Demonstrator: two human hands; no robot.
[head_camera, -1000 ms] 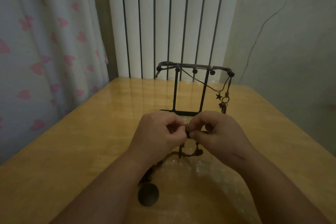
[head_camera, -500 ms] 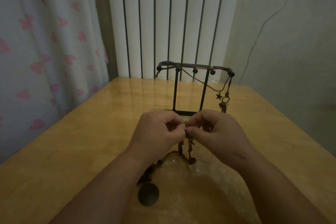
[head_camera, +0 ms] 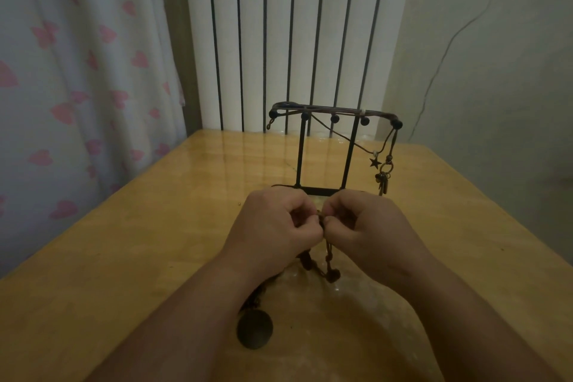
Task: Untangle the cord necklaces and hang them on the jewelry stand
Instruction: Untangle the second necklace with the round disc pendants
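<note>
A tangled cord (head_camera: 322, 220) sits pinched between both hands above the table (head_camera: 124, 257), in front of the stand (head_camera: 324, 152). The left hand (head_camera: 276, 229) and right hand (head_camera: 369, 229) meet knuckle to knuckle, fingers curled tight on the cord. A beaded loop (head_camera: 328, 267) hangs beneath them; a dark disc (head_camera: 255, 329) lies on the table under the left wrist. Necklaces with a star (head_camera: 375, 162) hang at the stand's right end.
</note>
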